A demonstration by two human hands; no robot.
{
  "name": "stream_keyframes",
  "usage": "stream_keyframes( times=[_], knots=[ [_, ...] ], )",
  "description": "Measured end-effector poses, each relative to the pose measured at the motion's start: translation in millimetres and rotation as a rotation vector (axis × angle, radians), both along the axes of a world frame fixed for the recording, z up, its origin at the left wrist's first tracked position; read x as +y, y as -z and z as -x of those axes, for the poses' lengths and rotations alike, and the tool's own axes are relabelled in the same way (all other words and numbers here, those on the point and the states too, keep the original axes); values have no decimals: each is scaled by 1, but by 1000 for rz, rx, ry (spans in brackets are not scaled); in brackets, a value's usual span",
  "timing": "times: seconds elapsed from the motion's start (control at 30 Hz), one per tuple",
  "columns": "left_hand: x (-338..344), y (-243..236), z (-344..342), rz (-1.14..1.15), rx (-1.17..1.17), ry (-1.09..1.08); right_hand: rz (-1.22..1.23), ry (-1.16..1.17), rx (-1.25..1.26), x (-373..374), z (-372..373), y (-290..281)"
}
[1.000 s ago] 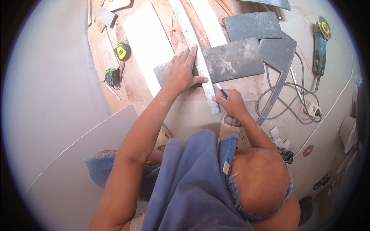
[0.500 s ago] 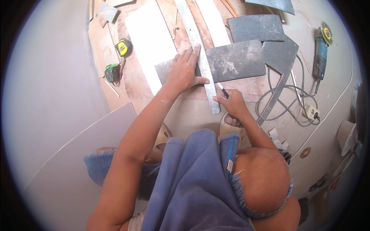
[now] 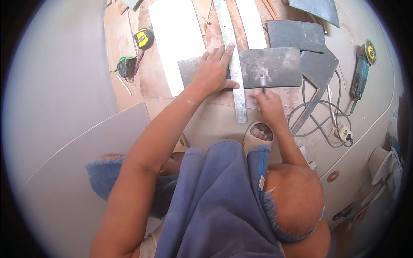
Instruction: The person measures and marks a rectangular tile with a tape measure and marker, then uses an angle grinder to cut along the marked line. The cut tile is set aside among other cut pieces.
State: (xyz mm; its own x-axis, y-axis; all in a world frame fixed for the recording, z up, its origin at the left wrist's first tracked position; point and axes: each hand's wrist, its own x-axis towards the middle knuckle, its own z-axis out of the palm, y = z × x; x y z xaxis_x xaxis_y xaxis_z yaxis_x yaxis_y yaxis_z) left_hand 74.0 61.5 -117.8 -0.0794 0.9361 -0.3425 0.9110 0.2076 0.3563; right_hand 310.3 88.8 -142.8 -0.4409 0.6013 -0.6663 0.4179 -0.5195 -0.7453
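Note:
My left hand (image 3: 211, 72) lies with fingers spread over a long pale metal straightedge (image 3: 239, 104) and the dark grey tile (image 3: 279, 63) beneath it, its thumb on the bar near the tile's lower edge. In my right hand (image 3: 268, 102), just right of the bar, is a marker pen (image 3: 263, 82), dark with a pale end and somewhat blurred, pointing up over the tile. White boards (image 3: 165, 28) run lengthwise under and beside that tile.
At the left lie yellow (image 3: 144, 38) and green (image 3: 127, 66) tape measures. At the right are more dark tiles (image 3: 296, 34), an angle grinder (image 3: 360, 73), a looped cable (image 3: 312, 129) and a socket strip (image 3: 343, 132). My sandalled foot (image 3: 260, 133) is just below the straightedge.
My right hand with the pen has moved up and rightward off the straightedge, over the grey tile. My left hand stays on the bar; the whole view has shifted slightly.

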Motion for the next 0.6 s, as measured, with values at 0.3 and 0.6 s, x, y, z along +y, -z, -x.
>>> stream_keyframes(
  times=[0.3, 0.6],
  knots=[
    [0, 3, 0, 9, 14, 3, -905, -25, 162, 38, 43, -17],
    [-1, 4, -1, -4, 16, 8, -731, -45, 184, 42, 61, -7]
  ],
)
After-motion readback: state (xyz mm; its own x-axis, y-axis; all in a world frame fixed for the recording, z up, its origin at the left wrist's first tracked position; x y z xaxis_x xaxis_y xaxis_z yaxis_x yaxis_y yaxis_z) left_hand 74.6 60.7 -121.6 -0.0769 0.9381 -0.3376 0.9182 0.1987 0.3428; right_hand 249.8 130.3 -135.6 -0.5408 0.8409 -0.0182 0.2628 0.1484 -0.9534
